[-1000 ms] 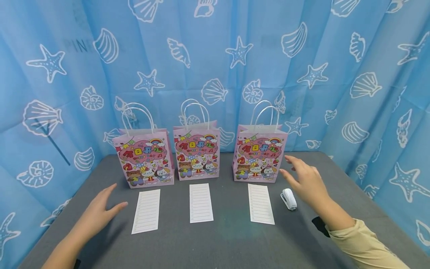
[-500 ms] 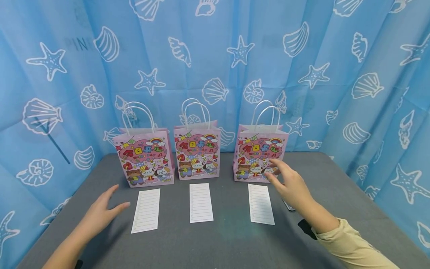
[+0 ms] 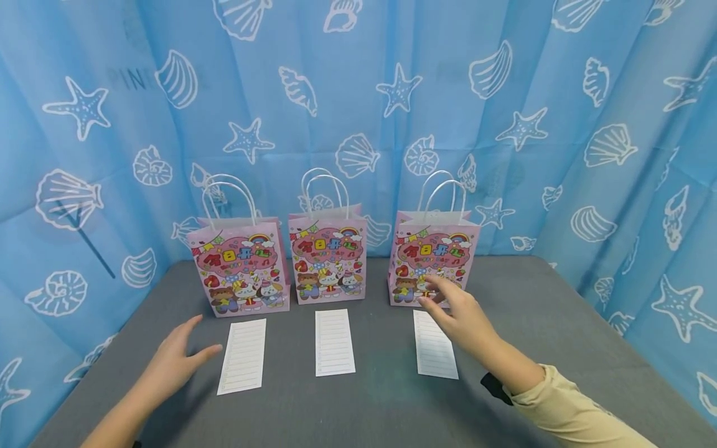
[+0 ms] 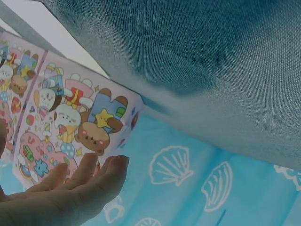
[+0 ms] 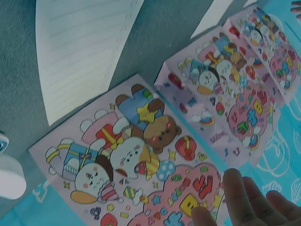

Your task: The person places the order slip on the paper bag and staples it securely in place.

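Three pink paper gift bags stand upright in a row: a left bag [image 3: 241, 274], a middle bag [image 3: 327, 261] and a right bag [image 3: 428, 246], each with white handles and cartoon animals. In front of each lies a lined white paper: left sheet [image 3: 243, 358], middle sheet [image 3: 334, 342], right sheet [image 3: 435, 354]. My left hand [image 3: 175, 361], fingers relaxed and thumb apart, is beside the left sheet, holding nothing. My right hand [image 3: 462, 317], also holding nothing, overlaps the right sheet's top and the right bag's lower front in the head view.
A small white stapler [image 5: 10, 176] shows partly at the right wrist view's left edge; in the head view my right arm hides it. The grey table [image 3: 313, 410] meets a blue curtain [image 3: 358, 81] with seashells and starfish behind the bags.
My right hand has moved left, from beside the white stapler to the right sheet and bag, covering the stapler. My left hand has shifted slightly right. Bags and sheets stay put.
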`<state>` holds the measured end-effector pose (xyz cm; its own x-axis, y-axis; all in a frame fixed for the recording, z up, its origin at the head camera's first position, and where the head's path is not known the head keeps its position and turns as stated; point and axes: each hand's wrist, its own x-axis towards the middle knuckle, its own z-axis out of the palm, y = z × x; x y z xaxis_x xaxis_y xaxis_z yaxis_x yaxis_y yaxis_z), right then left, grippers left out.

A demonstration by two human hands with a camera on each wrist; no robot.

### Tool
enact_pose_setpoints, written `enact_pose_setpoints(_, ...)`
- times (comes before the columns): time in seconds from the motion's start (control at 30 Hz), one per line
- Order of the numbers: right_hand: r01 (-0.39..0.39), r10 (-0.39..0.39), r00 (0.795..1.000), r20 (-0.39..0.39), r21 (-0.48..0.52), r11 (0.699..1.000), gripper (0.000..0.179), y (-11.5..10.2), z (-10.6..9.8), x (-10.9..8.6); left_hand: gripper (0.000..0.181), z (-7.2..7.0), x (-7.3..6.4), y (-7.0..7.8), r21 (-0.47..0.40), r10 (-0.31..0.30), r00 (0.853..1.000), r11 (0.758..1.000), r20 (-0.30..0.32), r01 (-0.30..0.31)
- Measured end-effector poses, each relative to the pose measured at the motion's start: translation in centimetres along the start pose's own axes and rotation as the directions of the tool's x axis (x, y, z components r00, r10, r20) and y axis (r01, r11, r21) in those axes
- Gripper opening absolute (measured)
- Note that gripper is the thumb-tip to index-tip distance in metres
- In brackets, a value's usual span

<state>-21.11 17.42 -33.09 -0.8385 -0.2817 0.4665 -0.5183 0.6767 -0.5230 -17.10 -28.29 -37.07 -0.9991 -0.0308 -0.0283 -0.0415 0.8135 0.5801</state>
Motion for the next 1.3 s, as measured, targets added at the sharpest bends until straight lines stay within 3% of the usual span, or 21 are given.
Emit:
enact_pose_setpoints(0.37, -0.023, 0.018, 0.996, 0.089, 0.052, 0.998, 0.046, -1.1, 1.8, 0.3, 0.086, 0.5, 0.1, 0.5, -0.027, -0.034, 0.999, 0.999, 0.020, 0.035)
enact_pose_setpoints(0.73, -0.014, -0.014, 0.984, 0.177, 0.154, 0.988, 0.055, -2.2, 3.8, 1.2, 0.085, 1.0, 0.2, 0.8, -0.028, -0.051, 0.998, 0.998, 0.023, 0.052)
enact_pose_setpoints(0.97, -0.031, -0.025, 0.965, 0.261, 0.210, 0.977, 0.061, -3.2, 5.2, 1.4, 0.092, 1.1, 0.1, 0.7, -0.066, -0.057, 0.998, 0.996, 0.039, 0.059)
enact_pose_setpoints(1.3, -0.002, -0.107, 0.940, 0.325, 0.317, 0.948, 0.066, -4.3, 7.6, 1.4, 0.096, 2.0, 0.3, 0.4, -0.080, -0.077, 0.996, 0.994, 0.051, 0.080)
